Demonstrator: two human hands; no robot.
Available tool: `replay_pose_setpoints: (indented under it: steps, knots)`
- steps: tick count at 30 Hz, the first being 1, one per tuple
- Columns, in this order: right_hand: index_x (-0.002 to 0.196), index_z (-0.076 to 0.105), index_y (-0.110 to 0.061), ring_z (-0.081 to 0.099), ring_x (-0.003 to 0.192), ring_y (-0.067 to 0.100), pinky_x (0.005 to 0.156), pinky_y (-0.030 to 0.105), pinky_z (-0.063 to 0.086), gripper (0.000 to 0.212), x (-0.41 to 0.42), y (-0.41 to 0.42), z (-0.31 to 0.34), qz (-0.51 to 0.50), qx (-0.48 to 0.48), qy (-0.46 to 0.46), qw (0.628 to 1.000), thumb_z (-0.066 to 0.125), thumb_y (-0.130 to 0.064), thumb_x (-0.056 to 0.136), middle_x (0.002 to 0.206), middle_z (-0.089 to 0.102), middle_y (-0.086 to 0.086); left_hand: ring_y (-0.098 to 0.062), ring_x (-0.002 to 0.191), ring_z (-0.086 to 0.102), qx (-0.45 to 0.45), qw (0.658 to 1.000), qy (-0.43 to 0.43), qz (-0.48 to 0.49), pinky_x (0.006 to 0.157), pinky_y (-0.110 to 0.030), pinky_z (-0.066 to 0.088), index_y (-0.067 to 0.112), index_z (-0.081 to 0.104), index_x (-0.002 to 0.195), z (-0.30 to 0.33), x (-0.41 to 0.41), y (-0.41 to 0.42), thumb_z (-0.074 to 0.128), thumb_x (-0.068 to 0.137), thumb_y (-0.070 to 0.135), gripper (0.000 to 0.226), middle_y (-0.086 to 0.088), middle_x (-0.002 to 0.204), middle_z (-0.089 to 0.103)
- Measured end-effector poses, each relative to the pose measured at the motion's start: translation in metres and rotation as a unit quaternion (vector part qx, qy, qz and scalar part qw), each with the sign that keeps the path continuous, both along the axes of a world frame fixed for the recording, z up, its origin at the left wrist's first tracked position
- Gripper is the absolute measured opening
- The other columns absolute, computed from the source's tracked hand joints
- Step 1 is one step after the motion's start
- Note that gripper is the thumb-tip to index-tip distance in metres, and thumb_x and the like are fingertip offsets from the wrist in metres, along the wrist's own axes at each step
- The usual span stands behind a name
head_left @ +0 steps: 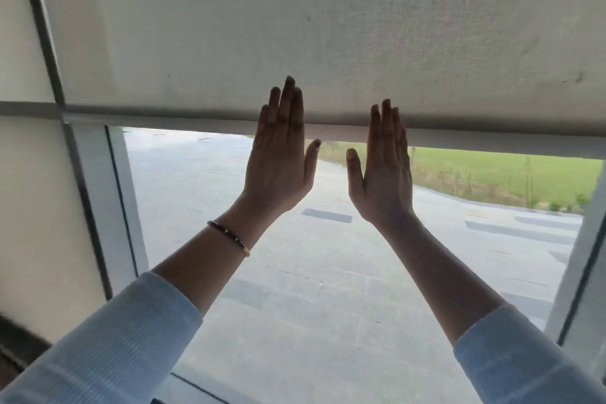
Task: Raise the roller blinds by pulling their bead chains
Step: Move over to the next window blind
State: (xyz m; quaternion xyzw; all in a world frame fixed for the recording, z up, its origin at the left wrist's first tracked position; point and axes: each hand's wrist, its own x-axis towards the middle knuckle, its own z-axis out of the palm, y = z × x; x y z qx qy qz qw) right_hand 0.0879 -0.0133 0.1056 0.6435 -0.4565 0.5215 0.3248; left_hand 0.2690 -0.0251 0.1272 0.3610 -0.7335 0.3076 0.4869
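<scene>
Blind partly raised, both hands flat at the bottom rail, no chain in hand

Step in hand. Judged from the present layout, the raising step is under way but not complete. The roller blind (328,26) covers the upper part of the window, and its bottom rail (196,123) runs across the view a little above centre. Clear glass (295,272) below the rail shows a paved yard and a strip of grass towards 3 o'clock. A second blind (23,207) hangs at 9 o'clock, beyond a dark window frame post (75,174), and reaches much lower.

Task item. No bead chain can be made out anywhere in the view. Its side cannot be told.

Hand pose.
- Left hand (280,157): raised, back of the hand to the camera, fingers (285,102) straight, close together and pointing to 12 o'clock. The fingertips overlap the blind fabric above the rail; the thumb is spread towards 3 o'clock. A bracelet (229,236) sits on the wrist.
- Right hand (383,170): raised in the same way, slightly lower, fingers extended and together, overlapping the rail; thumb spread towards 9 o'clock.
- Both hands are flat and hold nothing. Whether the palms press on the fabric or hover just in front of it cannot be told.
- Both forearms rise from pale blue sleeves (131,338) at 7 and 5 o'clock.

Next move. Further raising calls for locating the chain outside the present view, taking it in one hand, and pulling down in steady strokes. The lower blind at 9 o'clock probably needs the same treatment.
</scene>
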Motion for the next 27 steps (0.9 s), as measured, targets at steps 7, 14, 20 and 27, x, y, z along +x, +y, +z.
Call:
replay_pose_setpoints:
  steps: [7,14,20,27]
  knots:
    - [0.155,0.015,0.002,0.008,0.155,0.032,0.125,0.047,0.016,0.067,0.171,-0.053,-0.009,0.112,0.027,0.04,0.993,0.039,-0.033,0.104,0.165,0.013,0.021,-0.036,0.155,0.004,0.015,0.993,-0.003,0.118,0.124,-0.049,0.016,-0.009,0.009,0.155,-0.023,0.182,-0.008,0.035,0.107,0.028,0.066,-0.025,0.166,0.005]
    - [0.155,0.017,0.001,0.008,0.155,0.032,0.126,0.045,0.014,0.067,0.352,-0.081,-0.013,0.216,0.033,0.052,0.974,0.038,-0.037,0.104,0.165,0.014,0.021,-0.03,0.156,0.001,0.029,0.97,-0.021,0.239,0.126,-0.045,0.011,-0.002,0.006,0.157,-0.029,0.36,0.003,0.034,0.106,0.027,0.065,-0.018,0.167,0.002]
    - [0.156,0.018,-0.003,0.009,0.154,0.032,0.125,0.047,0.014,0.066,0.479,-0.09,-0.019,0.299,0.04,0.058,0.952,0.036,-0.037,0.103,0.165,0.014,0.02,-0.031,0.156,0.002,0.043,0.945,-0.019,0.324,0.126,-0.047,0.01,-0.001,0.006,0.157,-0.042,0.471,0.014,0.035,0.106,0.026,0.064,-0.019,0.167,0.004]
    - [0.157,0.015,-0.006,0.006,0.155,0.03,0.126,0.048,0.011,0.066,0.598,-0.121,-0.028,0.354,0.042,0.081,0.931,0.032,-0.041,0.103,0.166,0.011,0.018,-0.029,0.156,-0.001,0.057,0.915,-0.008,0.398,0.127,-0.042,0.002,0.001,0.004,0.158,-0.053,0.572,0.003,0.029,0.106,0.029,0.065,-0.017,0.168,0.003]
